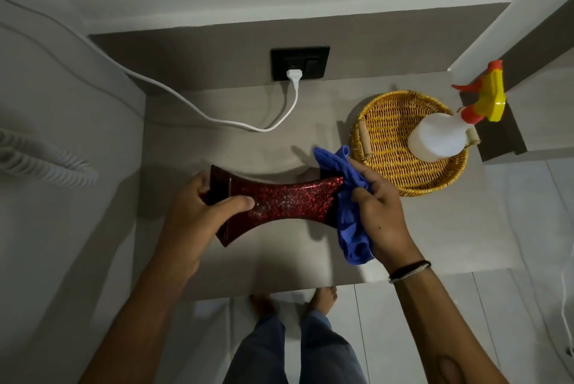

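A dark red speckled vase [289, 200] lies sideways above the grey counter [248, 259]. My left hand [202, 212] grips its wide left end, thumb across the front. My right hand [379, 206] holds a bunched blue cloth [348, 212] against the vase's right end, which the cloth hides.
A round wicker tray [382, 147] at the right carries a white spray bottle [435, 138] with a yellow and red trigger head. A white plug [293, 76] sits in a black wall socket, its cable running left across the counter. A coiled white cord [46, 163] hangs at the left.
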Available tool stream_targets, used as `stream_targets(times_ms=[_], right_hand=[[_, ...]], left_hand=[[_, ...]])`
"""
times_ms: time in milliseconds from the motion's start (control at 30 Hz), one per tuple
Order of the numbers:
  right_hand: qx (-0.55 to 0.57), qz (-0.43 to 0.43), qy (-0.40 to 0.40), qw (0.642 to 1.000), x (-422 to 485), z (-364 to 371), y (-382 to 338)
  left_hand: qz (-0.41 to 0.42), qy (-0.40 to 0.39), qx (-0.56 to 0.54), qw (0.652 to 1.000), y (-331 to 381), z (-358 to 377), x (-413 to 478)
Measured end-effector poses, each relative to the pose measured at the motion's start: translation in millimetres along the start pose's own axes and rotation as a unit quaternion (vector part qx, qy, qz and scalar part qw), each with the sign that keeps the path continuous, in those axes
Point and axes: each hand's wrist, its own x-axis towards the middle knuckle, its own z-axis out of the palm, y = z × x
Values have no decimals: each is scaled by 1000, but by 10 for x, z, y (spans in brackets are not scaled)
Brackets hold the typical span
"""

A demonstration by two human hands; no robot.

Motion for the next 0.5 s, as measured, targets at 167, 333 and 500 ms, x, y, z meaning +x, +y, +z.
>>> stream_targets(times_ms=[167,333,500], right_hand=[[36,74,11,997,156,53,-67],[-72,-19,25,997,140,145,-156],[-205,-288,-7,935,-420,442,-174]], left_hand=[[26,-95,99,990,70,-109,-59],[153,-98,224,958,-39,-52,-99],[192,-28,243,951,16,-133,-39]])
